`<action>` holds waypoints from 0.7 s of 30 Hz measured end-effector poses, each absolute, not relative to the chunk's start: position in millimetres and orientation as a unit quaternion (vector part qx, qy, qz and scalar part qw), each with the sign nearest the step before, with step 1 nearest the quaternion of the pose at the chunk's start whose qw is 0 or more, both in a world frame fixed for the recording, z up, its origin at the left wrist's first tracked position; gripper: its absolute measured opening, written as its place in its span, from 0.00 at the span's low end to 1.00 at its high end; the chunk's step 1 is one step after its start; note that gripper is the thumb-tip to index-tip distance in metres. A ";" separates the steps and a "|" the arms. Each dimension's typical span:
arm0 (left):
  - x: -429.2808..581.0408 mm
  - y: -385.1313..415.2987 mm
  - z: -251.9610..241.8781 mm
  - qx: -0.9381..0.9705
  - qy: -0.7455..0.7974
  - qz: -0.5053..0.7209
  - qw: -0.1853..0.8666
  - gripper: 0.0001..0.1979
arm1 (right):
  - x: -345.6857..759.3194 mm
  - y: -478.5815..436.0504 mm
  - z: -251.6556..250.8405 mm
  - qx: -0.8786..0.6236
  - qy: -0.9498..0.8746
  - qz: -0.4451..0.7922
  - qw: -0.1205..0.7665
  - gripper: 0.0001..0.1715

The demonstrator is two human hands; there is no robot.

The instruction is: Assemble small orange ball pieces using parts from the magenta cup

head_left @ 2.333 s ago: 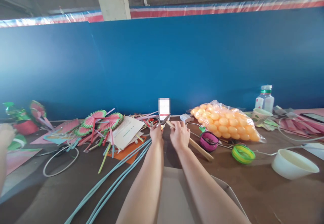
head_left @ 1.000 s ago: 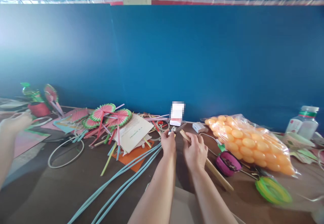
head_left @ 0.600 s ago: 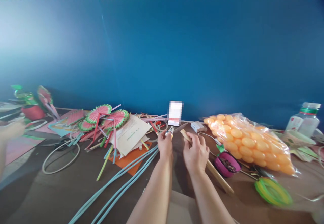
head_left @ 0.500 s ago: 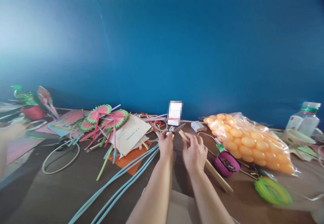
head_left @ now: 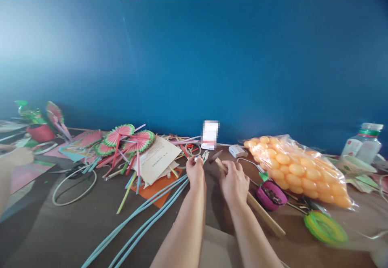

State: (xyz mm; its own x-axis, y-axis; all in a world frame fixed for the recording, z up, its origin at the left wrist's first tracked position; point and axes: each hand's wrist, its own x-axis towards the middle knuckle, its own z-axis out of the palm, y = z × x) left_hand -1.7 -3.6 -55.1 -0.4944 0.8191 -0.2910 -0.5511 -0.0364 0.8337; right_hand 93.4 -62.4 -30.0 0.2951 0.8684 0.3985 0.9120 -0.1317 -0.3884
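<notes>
Your right hand (head_left: pixel 234 183) wraps closed on the hammer (head_left: pixel 263 212), high near its head, likely for control; your left hand (head_left: pixel 195 173) fingertips pinch a small metal piece (head_left: pixel 202 157) just beside that head.

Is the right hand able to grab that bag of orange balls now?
Probably not yet: the right hand is wrapped around the hammer handle. The bag of orange balls lies near on that side, with a purple pot between.
</notes>
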 end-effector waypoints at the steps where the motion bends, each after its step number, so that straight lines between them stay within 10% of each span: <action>1: -2.2 -4.3 -53.6 0.132 0.492 0.709 0.487 0.11 | 93.2 -63.3 -29.6 -0.754 -0.604 -0.018 0.260 0.13; 16: -1.3 -4.4 -50.0 0.131 0.466 0.710 0.511 0.09 | 92.7 -61.7 -36.5 -0.764 -0.625 0.080 0.143 0.12; 21: 2.6 -9.8 -42.5 0.164 0.400 0.685 0.586 0.11 | 94.0 -55.4 -38.4 -0.714 -0.609 0.091 0.334 0.16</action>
State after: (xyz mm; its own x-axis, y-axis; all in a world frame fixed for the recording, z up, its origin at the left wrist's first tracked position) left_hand 2.6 -9.8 -42.5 -0.2594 0.9341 -0.2454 -0.6721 0.0079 0.7404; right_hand 94.0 -55.4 -38.4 0.2418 0.9302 0.2762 0.8080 -0.0354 -0.5881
